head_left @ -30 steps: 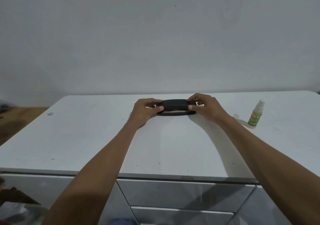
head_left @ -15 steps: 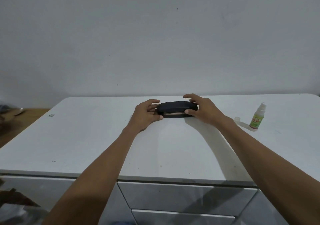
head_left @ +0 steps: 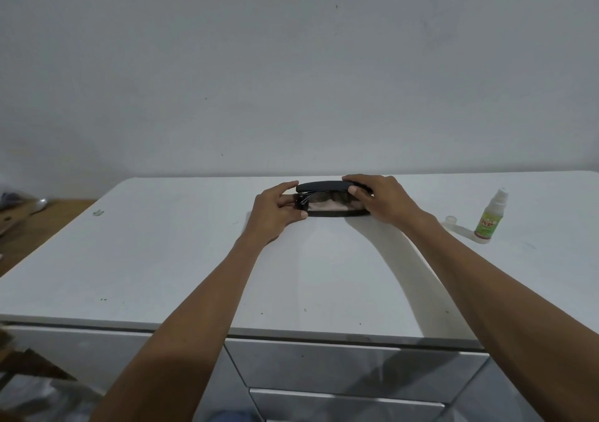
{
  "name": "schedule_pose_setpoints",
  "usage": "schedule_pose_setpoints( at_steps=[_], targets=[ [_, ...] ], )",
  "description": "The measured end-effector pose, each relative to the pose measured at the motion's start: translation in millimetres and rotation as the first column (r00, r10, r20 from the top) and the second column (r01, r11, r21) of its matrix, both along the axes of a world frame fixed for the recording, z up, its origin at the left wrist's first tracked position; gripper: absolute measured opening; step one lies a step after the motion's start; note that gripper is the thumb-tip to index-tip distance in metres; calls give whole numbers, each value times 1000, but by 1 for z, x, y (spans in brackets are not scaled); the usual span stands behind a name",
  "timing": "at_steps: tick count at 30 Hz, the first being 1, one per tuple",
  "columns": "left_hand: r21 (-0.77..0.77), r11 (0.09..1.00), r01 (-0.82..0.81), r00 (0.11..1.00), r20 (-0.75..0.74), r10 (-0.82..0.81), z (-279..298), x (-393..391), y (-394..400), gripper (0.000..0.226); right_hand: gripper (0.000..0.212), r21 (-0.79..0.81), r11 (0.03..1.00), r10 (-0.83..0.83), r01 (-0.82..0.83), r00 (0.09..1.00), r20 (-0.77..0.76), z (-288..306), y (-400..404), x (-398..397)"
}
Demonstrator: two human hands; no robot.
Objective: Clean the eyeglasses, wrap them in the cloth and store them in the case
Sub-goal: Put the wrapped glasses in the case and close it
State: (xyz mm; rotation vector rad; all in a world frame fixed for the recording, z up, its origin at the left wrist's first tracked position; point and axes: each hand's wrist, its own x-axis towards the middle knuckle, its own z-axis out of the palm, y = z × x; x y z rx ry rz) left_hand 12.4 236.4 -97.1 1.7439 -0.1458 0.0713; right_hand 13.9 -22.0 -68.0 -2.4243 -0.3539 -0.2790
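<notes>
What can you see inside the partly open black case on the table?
Through the gap in the case, a pale cloth shows, with a dark, shiny bit of the glasses at the left end. The lid and both hands cover the rest.

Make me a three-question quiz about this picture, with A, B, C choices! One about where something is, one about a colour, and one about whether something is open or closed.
1. Where does the spray bottle stand?
A. on the case
B. on the table, right of both hands
C. in a drawer

2. What colour is the outside of the glasses case?
A. black
B. red
C. yellow

3. How is the case now?
A. shut tight
B. partly open
C. lying in two pieces

Answers:
1 B: the bottle stands alone on the white table, past the right hand.
2 A: lid and base are black.
3 B: the right hand holds the lid raised, the left hand holds the case's end, and a pale lining shows in the gap.
</notes>
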Motion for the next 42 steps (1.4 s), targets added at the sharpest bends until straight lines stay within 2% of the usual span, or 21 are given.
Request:
schedule_pose_setpoints(
  at_steps=[5,8,11,16,20,24,28,34,42],
  targets=[
    [2,1000,-10,1000,22,10,4,-3,-2,112,35,32,999,15,-14,1000,-21,1,0,-5],
    [55,998,4,1000,31,-6,3,-2,-2,116,36,18,999,27,-27,999,-19,0,-1,-8],
    [98,995,25,999,39,-29,2,-3,-3,106,38,21,999,33,-32,999,-35,0,-3,-11],
    [363,929,-73,987,158,16,2,-8,-6,65,41,28,999,41,-39,996,-80,-3,-5,-12],
    [440,894,-86,984,176,8,3,-12,-9,60,39,-19,999,31,-32,997,-65,-6,0,-14],
    [449,886,-116,982,187,33,1,-10,-8,57,36,-20,1000,15,-15,1000,-16,-12,2,-16],
    [509,855,-99,966,254,-39,-2,-9,-8,51,45,-28,1000,10,-10,1000,11,-17,5,-21],
    [460,886,-60,971,233,-55,1,1,-10,61,52,-1,1000,-27,27,999,45,-24,5,-18],
    [167,986,-17,990,144,-8,15,41,-32,55,50,97,990,-110,104,992,68,-12,1,23]
  ],
)
